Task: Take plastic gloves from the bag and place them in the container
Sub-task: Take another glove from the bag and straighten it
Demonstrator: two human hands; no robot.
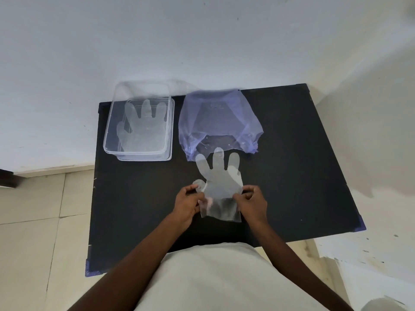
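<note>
A clear plastic glove lies flat on the black table, fingers pointing away from me, just in front of the bag's mouth. My left hand pinches its cuff on the left side and my right hand pinches it on the right. The translucent purple bag sits behind it with its opening toward me. At the back left stands a clear rectangular container with a glove lying flat inside.
The black table stands against a white wall; its right and near-left parts are bare. Tiled floor shows on the left, below the table's edge. My light-coloured shirt fills the bottom of the view.
</note>
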